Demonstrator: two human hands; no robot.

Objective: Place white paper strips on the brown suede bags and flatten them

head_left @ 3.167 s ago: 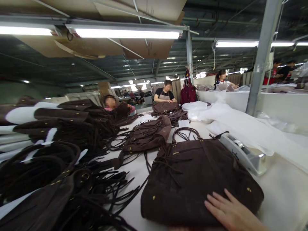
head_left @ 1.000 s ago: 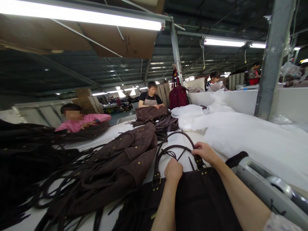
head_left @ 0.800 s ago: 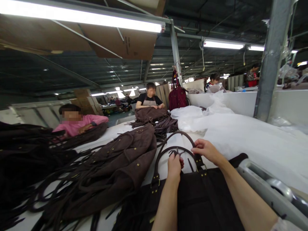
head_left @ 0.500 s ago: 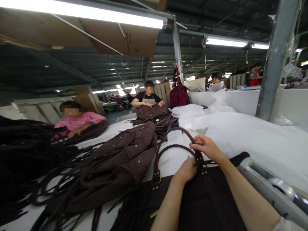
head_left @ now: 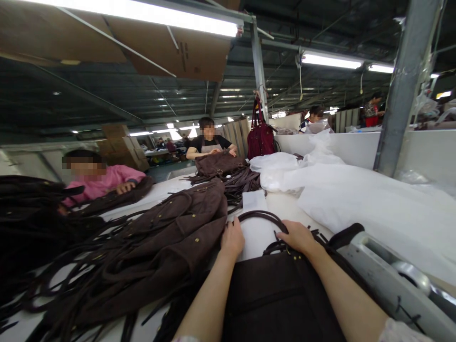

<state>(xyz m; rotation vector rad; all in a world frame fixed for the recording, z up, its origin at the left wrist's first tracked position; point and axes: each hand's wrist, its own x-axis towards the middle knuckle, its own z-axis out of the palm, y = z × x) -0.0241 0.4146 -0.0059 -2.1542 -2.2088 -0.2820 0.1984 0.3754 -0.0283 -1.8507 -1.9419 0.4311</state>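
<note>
I see from the head view a white tabletop (head_left: 283,203) running away from me, with white film (head_left: 374,192) heaped along its right side. If the film slid nearer, it could snag under a forearm. The brown bag (head_left: 278,299) lies at the near end, its top pointing away from me, between a second bag (head_left: 174,247) on the left and the grey dispenser (head_left: 383,282) on the right. Its lower end is out of frame, so I cannot tell how it is supported there. I judge the space tight: a sideways pull could knock the dispenser or drag the second bag along, since that one's loose straps sprawl close by.

The hands are well apart, both closed on the bag: the left hand (head_left: 233,240) grips the left end of the handles (head_left: 261,213), the right hand (head_left: 298,236) their right end. An uneven pull could twist the handles or let one slip free. A paper (head_left: 253,202) lies just beyond the arch and might get swept aside. The dark cords (head_left: 273,247) by the right hand could catch in the fingers.
</note>
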